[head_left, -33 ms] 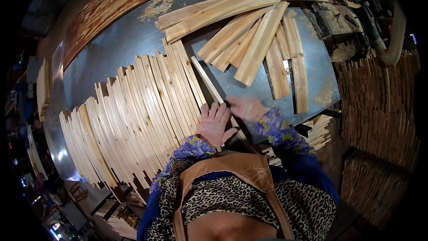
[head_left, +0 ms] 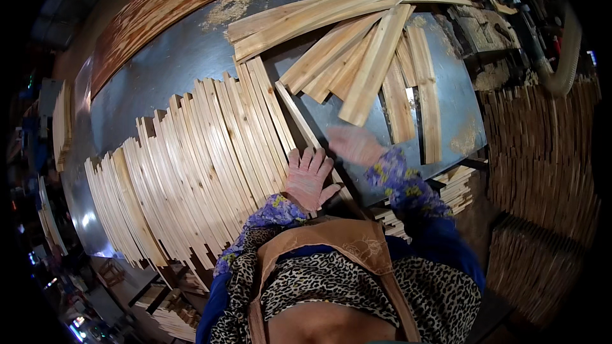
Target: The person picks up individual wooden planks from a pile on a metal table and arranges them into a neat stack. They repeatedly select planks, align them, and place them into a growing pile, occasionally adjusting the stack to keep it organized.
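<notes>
Item: row of thin wooden slats, laid edge to edge in a fan across the grey metal counter, running from lower left of the frame to centre.

Left hand: gloved, fingers spread, flat on the near end of the rightmost slats, just below centre.

Right hand: blurred, right of centre, above the counter near one loose slat; whether spread or closed cannot be told.

Loose pile of wider boards: upper centre-right, crossing one another.

Risks, as judged: the packed row could skew or ride up if pushed unevenly; splinters at rough edges; the crossed boards could slide toward the counter's right edge, where stacked offcuts sit.
</notes>
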A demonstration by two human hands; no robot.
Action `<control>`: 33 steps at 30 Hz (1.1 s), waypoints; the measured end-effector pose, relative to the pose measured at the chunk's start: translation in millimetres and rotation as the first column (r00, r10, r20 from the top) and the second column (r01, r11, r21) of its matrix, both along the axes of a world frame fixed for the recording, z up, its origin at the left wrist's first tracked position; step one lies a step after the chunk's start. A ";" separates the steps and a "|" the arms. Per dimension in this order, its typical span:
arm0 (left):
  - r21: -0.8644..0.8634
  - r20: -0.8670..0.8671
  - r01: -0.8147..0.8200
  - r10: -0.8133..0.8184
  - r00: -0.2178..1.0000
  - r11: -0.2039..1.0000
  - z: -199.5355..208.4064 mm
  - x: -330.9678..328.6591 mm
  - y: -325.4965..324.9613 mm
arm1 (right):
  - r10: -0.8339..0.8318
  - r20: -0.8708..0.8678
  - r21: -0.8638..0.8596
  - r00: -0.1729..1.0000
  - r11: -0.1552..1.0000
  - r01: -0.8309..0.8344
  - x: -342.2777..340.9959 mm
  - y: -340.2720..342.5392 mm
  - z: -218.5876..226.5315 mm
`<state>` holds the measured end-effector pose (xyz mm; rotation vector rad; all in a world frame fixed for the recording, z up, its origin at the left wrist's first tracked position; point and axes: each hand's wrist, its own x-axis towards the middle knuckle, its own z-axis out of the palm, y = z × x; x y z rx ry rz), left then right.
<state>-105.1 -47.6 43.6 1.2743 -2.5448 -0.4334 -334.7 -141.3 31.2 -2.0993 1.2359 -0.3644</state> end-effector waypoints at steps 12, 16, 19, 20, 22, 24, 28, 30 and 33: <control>0.234 -0.133 -0.042 0.075 0.988 0.971 -56.8 -0.3 14.2 | -0.920 0.378 0.886 0.103 0.391 0.250 179.9 -313.1 -11.7; 0.181 -0.044 -0.040 0.048 0.998 0.983 -48.2 4.1 2.5 | -0.841 0.541 0.823 -0.020 0.524 0.220 178.4 -354.2 -42.7; 0.111 -0.033 -0.118 0.122 0.992 0.987 -47.0 0.4 11.1 | -0.790 0.480 0.713 0.380 0.604 0.355 145.2 -339.0 -11.5; 0.148 -0.011 -0.110 0.113 0.994 0.983 -28.5 2.1 3.8 | -0.715 0.551 0.679 0.430 0.684 0.267 127.2 -323.2 6.1; 0.152 -0.034 -0.031 0.037 0.999 0.988 -1.5 0.0 -10.5 | -0.635 0.369 0.524 0.679 0.745 0.412 34.7 -322.9 7.0; 0.163 -0.076 -0.082 0.095 0.993 0.983 0.5 1.6 -11.7 | -0.437 0.267 0.480 0.859 0.833 0.274 24.3 -271.8 51.0; -0.082 -0.342 -0.316 0.271 0.900 0.945 -7.4 20.6 -3.3 | -0.022 -0.294 0.383 0.956 0.913 0.139 -16.0 -170.4 66.2; -0.216 -0.232 -0.341 0.291 0.928 0.915 32.9 51.4 -17.3 | 0.226 -0.446 0.426 0.866 0.905 -0.017 5.6 -115.7 95.7; -0.252 0.046 -0.218 0.237 0.971 0.943 88.5 93.1 -42.1 | 0.427 -0.282 0.551 0.859 0.805 -0.219 42.7 -53.8 112.9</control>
